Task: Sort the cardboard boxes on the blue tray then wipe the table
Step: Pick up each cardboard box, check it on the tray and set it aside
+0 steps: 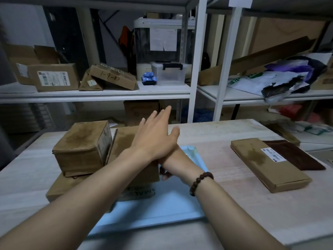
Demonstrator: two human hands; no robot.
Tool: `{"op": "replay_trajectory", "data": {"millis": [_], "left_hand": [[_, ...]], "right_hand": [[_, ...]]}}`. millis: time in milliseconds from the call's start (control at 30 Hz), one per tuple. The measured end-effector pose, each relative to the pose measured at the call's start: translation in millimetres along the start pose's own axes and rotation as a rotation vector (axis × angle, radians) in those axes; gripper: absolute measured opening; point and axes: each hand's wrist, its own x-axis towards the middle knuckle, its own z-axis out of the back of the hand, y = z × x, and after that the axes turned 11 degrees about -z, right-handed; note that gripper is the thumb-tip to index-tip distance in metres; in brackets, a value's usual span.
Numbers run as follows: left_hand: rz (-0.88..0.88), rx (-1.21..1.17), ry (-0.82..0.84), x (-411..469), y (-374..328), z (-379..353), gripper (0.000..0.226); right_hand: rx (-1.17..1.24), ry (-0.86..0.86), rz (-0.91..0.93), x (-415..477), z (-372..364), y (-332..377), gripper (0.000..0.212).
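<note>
L hand (156,137) flat, fingers apart, over boxes (82,147) on tray (162,204); R hand (165,175) (mostly hidden) grip can't tell.

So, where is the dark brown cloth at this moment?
In the head view, the dark brown cloth lies flat on the table, far right side, right beside the long flat cardboard box and apart from the blue tray.
</note>
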Motion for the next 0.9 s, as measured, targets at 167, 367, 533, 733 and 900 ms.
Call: {"op": "replay_trajectory", "data": {"millis": [167, 367, 533, 733, 900], "left_hand": [[-0.039, -0.050, 0.103, 16.0, -30.5, -21.8, 0.063], [-0.057, -0.155, 0.125, 35.7, -66.5, -58.1, 0.057], [-0.072, -0.173, 0.214, 46.0, -93.7, -108.9, 0.053], [-0.099, -0.171, 0.376, 51.5, -114.1, -155.7, 0.057], [-0.069, -0.238, 0.484, 54.6, -114.1, -174.0, 0.061]], "right_hand": [[-0.207, -0.048, 0.005, -6.1, 15.5, -9.6, 0.034], [-0.233, -0.428, 0.004, -6.5, 88.0, -62.3, 0.014], [-0.403, -0.686, -0.309, -14.6, 165.4, -140.8, 0.067], [-0.636, -0.588, -0.621, -15.4, 213.0, -207.5, 0.120], [-0.527, -0.568, -0.647, -10.2, 223.8, -223.3, 0.116]]}}
